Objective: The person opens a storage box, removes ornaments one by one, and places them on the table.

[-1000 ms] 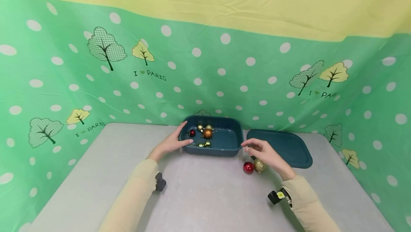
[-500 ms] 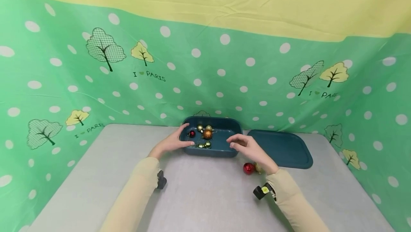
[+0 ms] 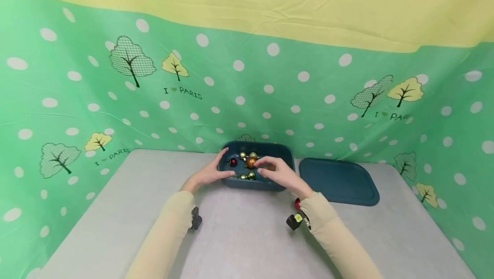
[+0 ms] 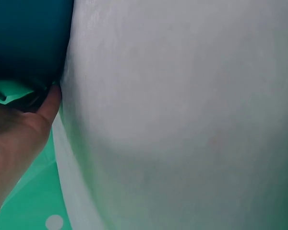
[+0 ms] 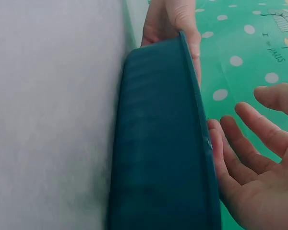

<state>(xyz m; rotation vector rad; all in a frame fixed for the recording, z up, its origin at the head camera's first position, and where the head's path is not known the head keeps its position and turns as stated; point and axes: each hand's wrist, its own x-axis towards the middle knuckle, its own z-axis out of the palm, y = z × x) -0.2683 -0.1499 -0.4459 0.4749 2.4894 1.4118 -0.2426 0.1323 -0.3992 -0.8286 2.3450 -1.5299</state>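
Observation:
A dark blue box [image 3: 254, 184] without its lid stands at the back of the table. Small Christmas baubles lie in its left half: a red bauble [image 3: 233, 162], an orange glittery bauble [image 3: 251, 162] and several gold and green ones. The left hand [image 3: 209, 174] holds the box's left end, its thumb over the front rim. Inside the opening, beside the orange bauble, hovers the right hand [image 3: 281, 173]. Its fingers [image 5: 259, 136] are spread and loosely bent, with nothing seen between them. The box wall hides the baubles from the right wrist view.
The dark blue lid [image 3: 339, 181] lies flat to the right of the box. Another red bauble [image 3: 297, 203] rests on the grey table [image 3: 239, 236], partly covered by the right wrist. A green and yellow cloth [image 3: 270, 99] hangs behind the table.
The right hand has moved left from the box's right front corner to over the baubles inside. Its forearm now covers the gold bauble on the table. The left hand has stayed on the box.

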